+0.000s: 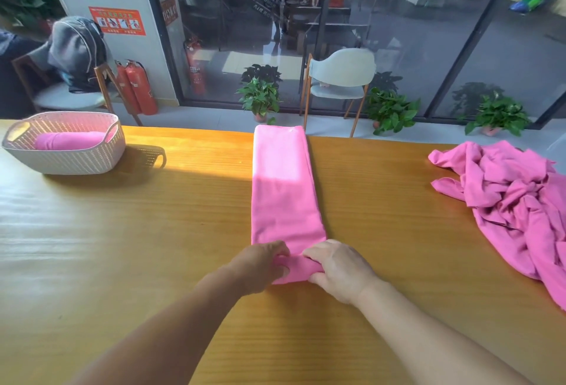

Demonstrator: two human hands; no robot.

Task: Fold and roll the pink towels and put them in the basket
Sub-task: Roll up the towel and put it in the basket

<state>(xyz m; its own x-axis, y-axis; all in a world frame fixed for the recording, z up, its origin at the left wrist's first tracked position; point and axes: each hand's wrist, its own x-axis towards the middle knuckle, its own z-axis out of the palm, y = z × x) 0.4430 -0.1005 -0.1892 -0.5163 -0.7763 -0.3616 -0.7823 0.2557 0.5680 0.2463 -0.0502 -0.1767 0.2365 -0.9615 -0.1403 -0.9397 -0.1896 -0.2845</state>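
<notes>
Table: a long wooden table (153,231) with a yellow-orange grain fills the near and middle field; a band of sunlight crosses its far half.
Left hand: the left hand (260,265) rests at the near end of the folded towel, fingers curled over the first turn of cloth and thumb tucked under it, grasping the roll.
Right hand: the right hand (340,271) lies just beside the left, fingers bent over the same near end and thumb at the roll's near side, likewise clenched on the cloth.
Folded towel: a pink towel (284,191) folded into a long narrow strip lies flat on the table, running from the hands straight away to the far edge; only its near end is rolled up.
Unfolded towels: a crumpled heap of pink towels (514,200) lies on the table at the right, well apart from the strip and reaching past the picture's right edge.
Basket: a pale woven-pattern plastic basket (76,157) stands at the far left of the table; one rolled pink towel (67,141) lies inside it.
Floor beyond the table: a pale chair (340,78) with wooden legs, and three potted green plants (260,96) set along the glass.
Left background: a second chair draped with a grey garment (76,44), red fire extinguishers (137,87) against a white pillar bearing an orange notice (118,20).
Rear wall: dark-framed floor-to-ceiling glass panels (428,32), with reflections of furniture in them.
</notes>
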